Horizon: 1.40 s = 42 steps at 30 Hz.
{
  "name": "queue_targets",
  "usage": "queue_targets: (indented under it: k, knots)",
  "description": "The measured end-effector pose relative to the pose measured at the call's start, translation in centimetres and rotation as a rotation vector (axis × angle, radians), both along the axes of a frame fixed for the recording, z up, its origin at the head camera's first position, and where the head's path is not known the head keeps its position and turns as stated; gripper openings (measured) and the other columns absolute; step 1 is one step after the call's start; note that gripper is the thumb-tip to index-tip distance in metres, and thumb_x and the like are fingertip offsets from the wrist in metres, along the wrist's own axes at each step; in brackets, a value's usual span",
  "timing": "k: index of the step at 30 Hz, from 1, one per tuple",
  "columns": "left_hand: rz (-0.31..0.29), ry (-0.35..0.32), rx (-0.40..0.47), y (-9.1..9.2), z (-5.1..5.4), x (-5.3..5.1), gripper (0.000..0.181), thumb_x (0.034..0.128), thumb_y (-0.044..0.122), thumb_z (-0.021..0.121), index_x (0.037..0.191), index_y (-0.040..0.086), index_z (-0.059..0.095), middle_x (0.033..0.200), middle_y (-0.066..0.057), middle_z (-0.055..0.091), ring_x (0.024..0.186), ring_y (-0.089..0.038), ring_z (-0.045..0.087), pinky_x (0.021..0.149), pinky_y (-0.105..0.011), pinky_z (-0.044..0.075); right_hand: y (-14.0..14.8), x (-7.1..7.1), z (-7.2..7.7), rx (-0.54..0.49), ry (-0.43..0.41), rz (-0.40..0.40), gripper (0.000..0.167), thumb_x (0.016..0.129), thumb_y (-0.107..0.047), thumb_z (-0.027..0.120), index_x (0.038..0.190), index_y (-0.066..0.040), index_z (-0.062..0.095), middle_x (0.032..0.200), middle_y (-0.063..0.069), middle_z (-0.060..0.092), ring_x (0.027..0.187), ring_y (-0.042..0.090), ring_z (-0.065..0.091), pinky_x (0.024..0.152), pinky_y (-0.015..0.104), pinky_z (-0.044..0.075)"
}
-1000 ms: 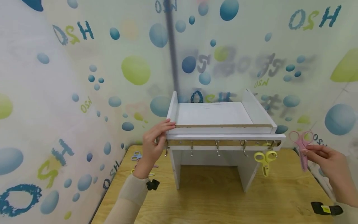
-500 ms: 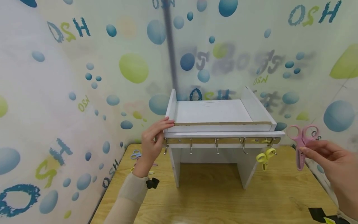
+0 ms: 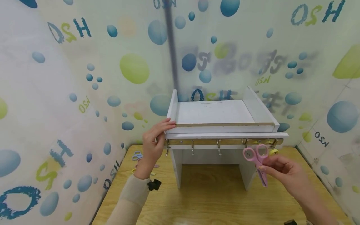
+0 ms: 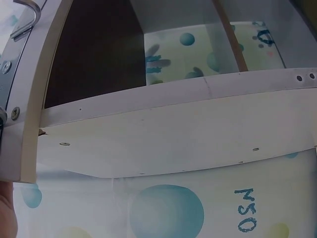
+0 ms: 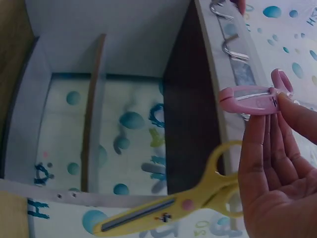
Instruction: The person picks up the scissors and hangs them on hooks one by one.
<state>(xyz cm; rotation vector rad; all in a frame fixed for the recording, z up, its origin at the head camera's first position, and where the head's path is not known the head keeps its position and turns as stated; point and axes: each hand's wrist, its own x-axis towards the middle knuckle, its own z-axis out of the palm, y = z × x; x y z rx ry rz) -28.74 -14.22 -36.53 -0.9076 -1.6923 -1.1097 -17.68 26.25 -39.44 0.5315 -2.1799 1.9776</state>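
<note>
Pink scissors (image 3: 259, 161) are pinched between the thumb and fingers of my right hand (image 3: 287, 175), handles up and blades down, in front of the hook rail (image 3: 202, 142). Yellow scissors (image 5: 198, 196) hang at the rail's right end, mostly hidden behind the pink pair in the head view; the right wrist view shows them beside the pink scissors (image 5: 252, 99). My left hand (image 3: 153, 140) rests on the left front corner of the white shelf unit (image 3: 219, 128), fingertips on its upper edge. The left wrist view catches part of that hand (image 4: 7, 210) at the lower left.
Blue scissors (image 3: 137, 155) lie on the wooden table (image 3: 208, 203) behind my left wrist, with pink and yellow ones partly hidden by it. Several metal hooks (image 3: 219, 148) stick out along the rail. A patterned wall (image 3: 135, 40) stands behind the unit.
My right hand has carried the pink scissors leftward from beyond the unit's right side to the rail. The yellow scissors swung, and are now largely covered. The left hand has stayed in place.
</note>
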Motion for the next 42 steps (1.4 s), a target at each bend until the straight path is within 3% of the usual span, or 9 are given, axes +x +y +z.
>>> queue_targets:
  k: [4, 8, 11, 18, 24, 28, 33, 36, 42]
  knots:
    - [-0.004, -0.004, 0.003, 0.1, -0.1, 0.0, 0.043, 0.092, -0.016, 0.041, 0.106, 0.004, 0.077, 0.109, -0.016, 0.076, 0.119, -0.027, 0.067, 0.07, -0.018, 0.053, -1.0, -0.3, -0.9, 0.031, 0.018, 0.029, 0.023, 0.089, 0.014, 0.061, 0.096, -0.006, 0.07, 0.089, -0.009, 0.073, 0.076, 0.004, 0.069, 0.066, 0.019, 0.057]
    - [-0.001, -0.009, 0.002, 0.1, -0.1, 0.1, 0.043, 0.0924, -0.015, 0.041, 0.106, 0.004, 0.076, 0.11, -0.016, 0.075, 0.12, -0.026, 0.067, 0.087, -0.018, 0.055, -1.5, -0.6, -1.5, 0.06, 0.057, 0.023, 0.019, 0.088, 0.014, 0.063, 0.095, -0.002, 0.069, 0.089, -0.009, 0.073, 0.075, 0.004, 0.071, 0.064, 0.02, 0.058]
    - [0.0, -0.009, 0.002, 0.2, -0.1, 0.2, 0.042, 0.0926, -0.015, 0.042, 0.106, 0.004, 0.076, 0.11, -0.017, 0.075, 0.12, -0.025, 0.066, 0.103, -0.028, 0.052, -1.8, -0.9, -1.8, 0.073, 0.081, 0.031, 0.018, 0.087, 0.015, 0.064, 0.094, -0.001, 0.069, 0.088, -0.009, 0.073, 0.076, 0.004, 0.071, 0.064, 0.02, 0.058]
    - [-0.007, -0.008, 0.003, 0.1, -0.3, 0.2, 0.042, 0.0924, -0.016, 0.042, 0.106, 0.004, 0.076, 0.11, -0.017, 0.075, 0.121, -0.026, 0.066, 0.1, -0.026, 0.053, -2.2, -0.9, -2.5, 0.233, 0.081, -0.049, 0.007, 0.088, 0.009, 0.067, 0.093, 0.005, 0.067, 0.085, -0.014, 0.07, 0.073, 0.003, 0.069, 0.063, 0.021, 0.058]
    - [-0.007, -0.008, 0.004, 0.1, -0.3, 0.2, 0.042, 0.0923, -0.016, 0.042, 0.107, 0.004, 0.076, 0.111, -0.017, 0.075, 0.121, -0.025, 0.065, 0.092, -0.021, 0.055, -2.1, -0.5, -2.3, 0.324, 0.107, -0.097, 0.009, 0.088, 0.006, 0.068, 0.096, 0.002, 0.068, 0.088, -0.014, 0.07, 0.077, 0.001, 0.069, 0.066, 0.02, 0.058]
    - [-0.003, -0.005, 0.004, 0.1, -0.3, 0.2, 0.043, 0.0916, -0.016, 0.041, 0.106, 0.003, 0.076, 0.111, -0.017, 0.075, 0.122, -0.025, 0.066, 0.087, -0.019, 0.056, -1.7, -0.1, -1.4, 0.39, 0.124, -0.102, 0.011, 0.092, 0.002, 0.066, 0.102, -0.002, 0.069, 0.094, -0.013, 0.071, 0.081, -0.001, 0.068, 0.067, 0.019, 0.057]
    - [0.0, -0.007, 0.003, 0.1, -0.1, 0.3, 0.043, 0.0914, -0.016, 0.041, 0.106, 0.003, 0.076, 0.111, -0.017, 0.075, 0.122, -0.025, 0.065, 0.094, -0.021, 0.055, -0.6, 0.6, 0.4, 0.42, 0.155, -0.103, 0.015, 0.094, 0.003, 0.062, 0.106, -0.003, 0.069, 0.098, -0.016, 0.072, 0.086, -0.003, 0.067, 0.07, 0.016, 0.055]
    - [0.001, -0.01, 0.002, 0.1, -0.1, 0.3, 0.043, 0.0916, -0.016, 0.041, 0.107, 0.004, 0.076, 0.111, -0.017, 0.075, 0.122, -0.026, 0.065, 0.096, -0.022, 0.054, 0.3, 1.0, 2.0, 0.432, 0.201, -0.138, 0.019, 0.093, 0.007, 0.062, 0.107, -0.003, 0.069, 0.101, -0.018, 0.072, 0.089, -0.005, 0.068, 0.072, 0.011, 0.054]
    - [0.008, -0.016, 0.001, 0.1, -0.1, 0.2, 0.043, 0.0918, -0.016, 0.041, 0.107, 0.004, 0.076, 0.111, -0.016, 0.075, 0.122, -0.025, 0.065, 0.093, -0.019, 0.054, 1.5, 1.1, 5.4, 0.485, 0.334, -0.299, 0.024, 0.09, 0.01, 0.064, 0.106, -0.006, 0.07, 0.1, -0.022, 0.071, 0.088, -0.01, 0.067, 0.075, 0.004, 0.051]
